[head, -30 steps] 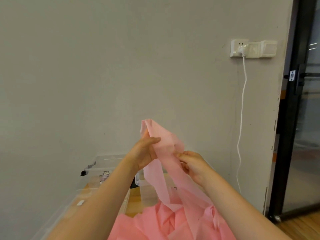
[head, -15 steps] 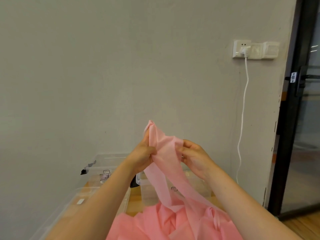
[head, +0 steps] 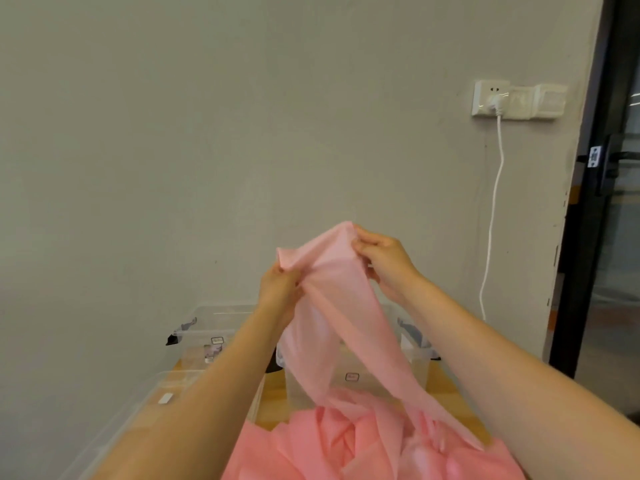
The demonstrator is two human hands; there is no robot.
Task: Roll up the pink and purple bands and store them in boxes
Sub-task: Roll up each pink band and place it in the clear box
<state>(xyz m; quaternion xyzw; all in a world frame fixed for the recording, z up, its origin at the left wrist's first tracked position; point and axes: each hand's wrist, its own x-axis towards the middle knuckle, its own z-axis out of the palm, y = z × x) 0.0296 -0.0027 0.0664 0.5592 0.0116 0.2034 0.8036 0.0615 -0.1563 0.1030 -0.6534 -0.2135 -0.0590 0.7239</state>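
We see the left hand (head: 280, 289) and right hand (head: 384, 261) pinching the pink band (head: 332, 306), its end now spread wider and raised toward 1 o'clock above the clear boxes (head: 415, 355).

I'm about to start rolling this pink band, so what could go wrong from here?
The left hand and right hand pinch only the top end of the pink band; it looks creased there, so the roll may start crooked. Below, its tail runs into the bunched pink heap and may snag or drag it along.
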